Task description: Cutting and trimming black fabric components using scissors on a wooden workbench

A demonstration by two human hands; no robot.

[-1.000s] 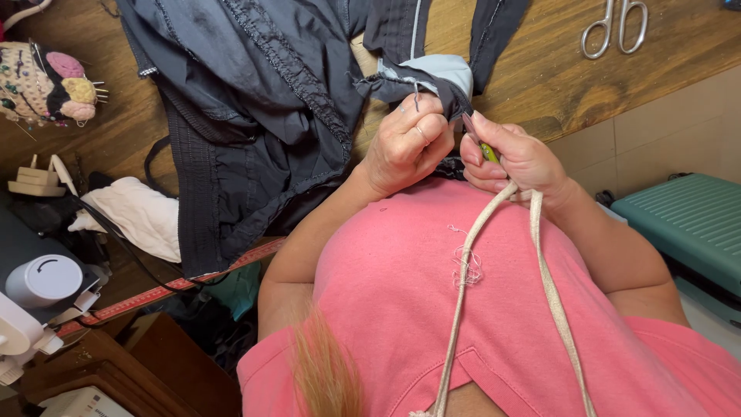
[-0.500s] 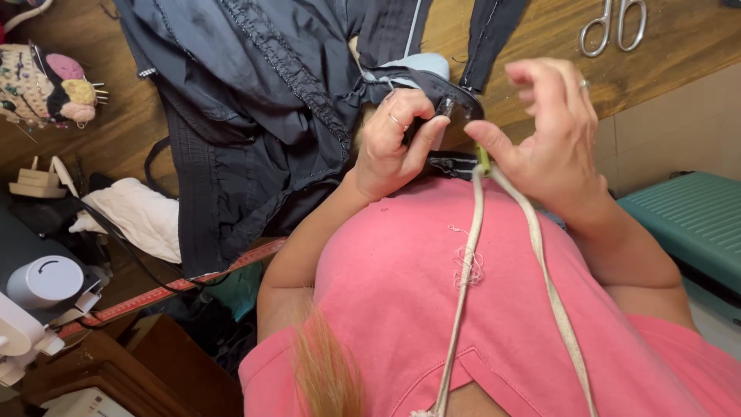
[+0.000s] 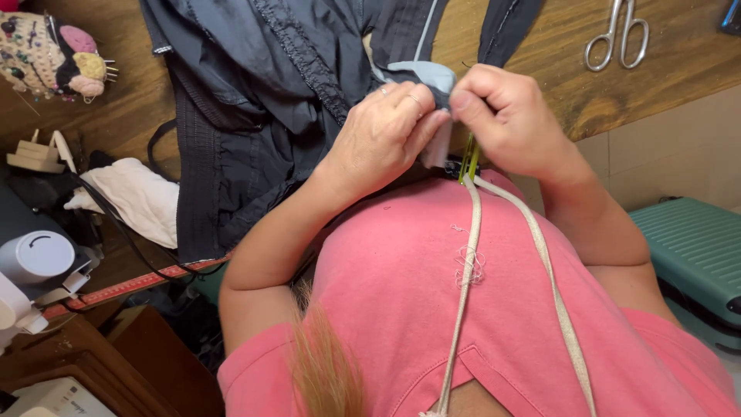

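Fingers (image 3: 432, 127) pinching light-blue fabric edge (image 3: 424, 76)

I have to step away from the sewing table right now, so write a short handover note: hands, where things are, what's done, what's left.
Left hand: pinching the light blue fabric piece at the edge of the dark garment.
Right hand: closed on a small yellow-green tool, touching the same fabric piece.
Where things are: the garment is spread on the wooden table; a cream tape hangs around the neck over the pink shirt; scissors lie top right, pincushion top left.
Done: fabric piece held against the garment.
Left: whether it is fastened cannot be told; check the spot between the hands.
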